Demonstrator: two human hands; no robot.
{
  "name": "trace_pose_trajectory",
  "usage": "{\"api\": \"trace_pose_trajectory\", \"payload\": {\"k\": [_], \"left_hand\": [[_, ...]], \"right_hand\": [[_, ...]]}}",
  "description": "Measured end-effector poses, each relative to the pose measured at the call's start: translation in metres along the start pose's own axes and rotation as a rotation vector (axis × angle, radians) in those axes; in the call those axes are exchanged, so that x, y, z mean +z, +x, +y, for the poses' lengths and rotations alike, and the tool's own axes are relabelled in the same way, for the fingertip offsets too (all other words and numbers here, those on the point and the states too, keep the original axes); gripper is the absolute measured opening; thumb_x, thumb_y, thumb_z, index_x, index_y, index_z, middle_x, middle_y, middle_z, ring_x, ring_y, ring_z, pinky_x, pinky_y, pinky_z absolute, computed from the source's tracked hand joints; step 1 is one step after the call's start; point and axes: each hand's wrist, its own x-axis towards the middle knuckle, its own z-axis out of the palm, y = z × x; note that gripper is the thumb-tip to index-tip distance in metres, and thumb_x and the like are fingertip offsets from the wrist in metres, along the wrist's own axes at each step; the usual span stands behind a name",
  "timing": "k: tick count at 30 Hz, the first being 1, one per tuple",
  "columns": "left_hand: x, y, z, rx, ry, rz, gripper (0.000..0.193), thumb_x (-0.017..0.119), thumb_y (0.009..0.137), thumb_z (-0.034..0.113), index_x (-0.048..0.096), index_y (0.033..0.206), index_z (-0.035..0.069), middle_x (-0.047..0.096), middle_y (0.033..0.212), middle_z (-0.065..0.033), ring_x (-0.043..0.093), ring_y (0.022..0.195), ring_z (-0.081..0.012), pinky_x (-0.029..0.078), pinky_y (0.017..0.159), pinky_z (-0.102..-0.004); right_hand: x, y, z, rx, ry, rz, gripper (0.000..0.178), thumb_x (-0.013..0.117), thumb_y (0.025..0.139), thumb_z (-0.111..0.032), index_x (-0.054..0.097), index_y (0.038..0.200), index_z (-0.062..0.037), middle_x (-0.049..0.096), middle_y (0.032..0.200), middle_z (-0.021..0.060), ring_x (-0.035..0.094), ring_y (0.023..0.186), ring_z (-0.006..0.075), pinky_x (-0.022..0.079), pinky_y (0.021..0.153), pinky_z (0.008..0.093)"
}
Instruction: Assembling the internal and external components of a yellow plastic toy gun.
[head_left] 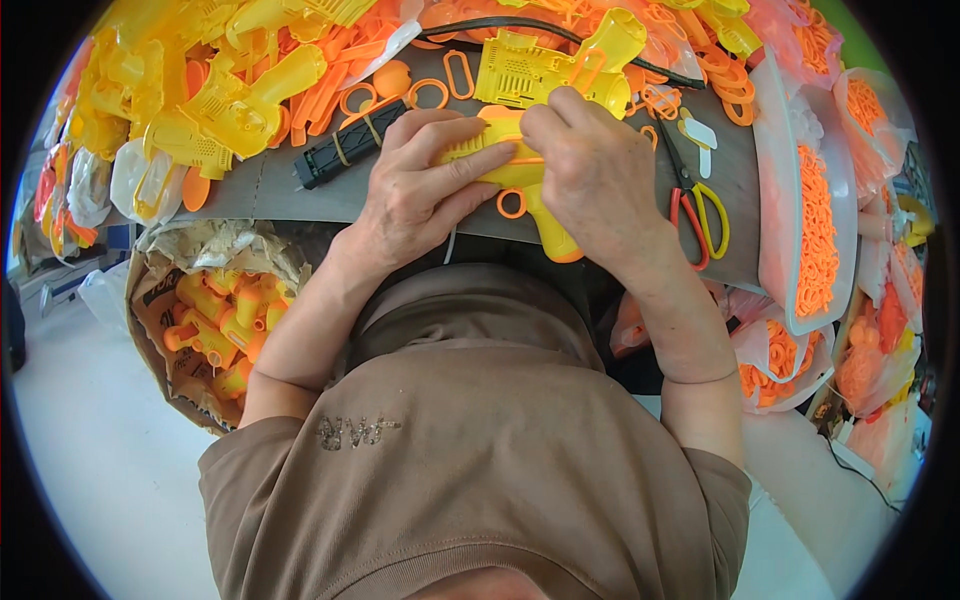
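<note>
A yellow plastic toy gun (557, 228) is held between my two hands at the near edge of the table, its grip pointing down toward me. My left hand (425, 180) closes around the barrel end, fingers stretched across the side. On the upper rear part, the fingers of my right hand (592, 180) are bent and pressed in; their tips are hidden. An orange trigger ring (512, 204) sticks out below the body, next to the grip. Just beyond my hands lies an open yellow shell half (520, 75) with ribs inside.
Yellow shells (235, 110) and orange parts pile up at the far left. A black rubber-banded block (350, 147) lies left of my hands, scissors (700, 215) to the right. A bin (778, 230) holds orange rings. Below left, a cardboard box (150, 330) contains toy guns.
</note>
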Motion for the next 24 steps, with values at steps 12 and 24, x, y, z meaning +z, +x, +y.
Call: {"api": "trace_pose_trajectory", "payload": {"k": [12, 24], "left_hand": [[-0.005, -0.001, 0.001, -0.005, 0.012, -0.037, 0.05, 0.074, 0.066, 0.008, 0.06, 0.114, 0.005, 0.059, 0.107, -0.0107, 0.054, 0.098, -0.0302, 0.046, 0.084, -0.0376], [-0.004, 0.003, -0.001, -0.048, -0.009, -0.034, 0.049, 0.074, 0.067, 0.008, 0.06, 0.113, 0.002, 0.059, 0.109, -0.0114, 0.055, 0.098, -0.029, 0.045, 0.084, -0.0369]], "right_hand": [[-0.027, -0.031, 0.076, 0.287, 0.157, 0.242, 0.015, 0.058, 0.083, -0.006, 0.062, 0.096, -0.0015, 0.061, 0.09, 0.0083, 0.06, 0.08, 0.0194, 0.046, 0.071, 0.0278], [-0.03, -0.082, 0.196, 0.607, 0.121, -0.04, 0.02, 0.064, 0.074, -0.005, 0.06, 0.093, 0.0, 0.054, 0.09, 0.0074, 0.053, 0.082, 0.0181, 0.043, 0.077, 0.0281]]}}
